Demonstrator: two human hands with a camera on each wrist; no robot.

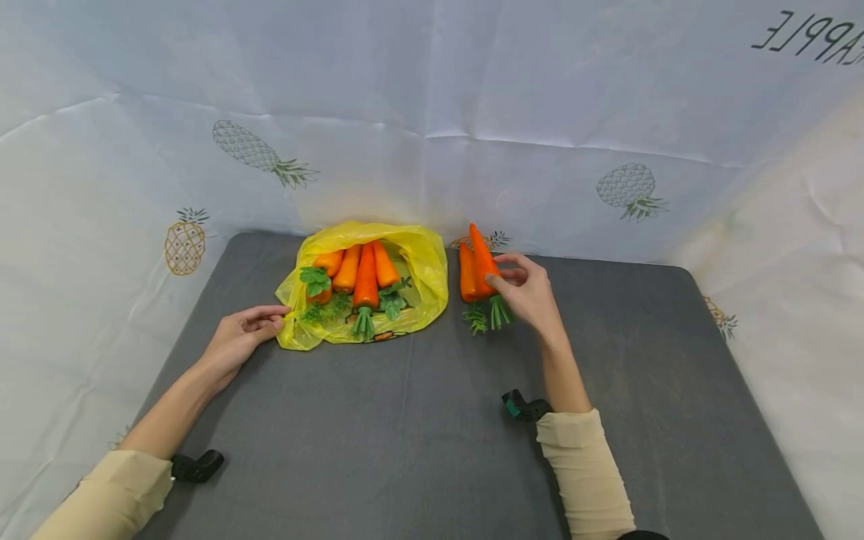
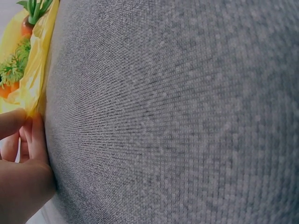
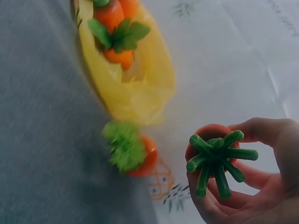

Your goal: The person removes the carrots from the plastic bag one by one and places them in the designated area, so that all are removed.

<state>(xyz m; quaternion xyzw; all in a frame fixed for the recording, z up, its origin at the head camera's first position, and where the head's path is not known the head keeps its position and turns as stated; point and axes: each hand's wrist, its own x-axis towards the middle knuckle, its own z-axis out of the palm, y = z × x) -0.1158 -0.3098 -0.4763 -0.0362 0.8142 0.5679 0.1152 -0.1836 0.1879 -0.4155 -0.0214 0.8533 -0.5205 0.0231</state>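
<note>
A yellow plastic bag (image 1: pixel 432 281) lies with its mouth toward me and several orange carrots (image 1: pixel 366 281) with green tops inside. At the bag's left front corner my left hand (image 1: pixel 238 337) pinches the plastic between thumb and fingers, as the left wrist view also shows. To the right of the bag, my right hand (image 1: pixel 529 292) grips a carrot (image 1: pixel 483 259), its tip pointing away and its cut green stems (image 3: pixel 217 158) facing the right wrist camera. Just left of that one, another carrot (image 1: pixel 467 274) with feathery leaves (image 3: pixel 124 147) lies on the table.
The grey table (image 1: pixel 405 442) stretches out in front of both hands. Behind it hangs a white sheet (image 1: pixel 432 180) printed with pineapples, meeting the table's back edge. Black wrist mounts (image 1: pixel 196 466) sit on both forearms.
</note>
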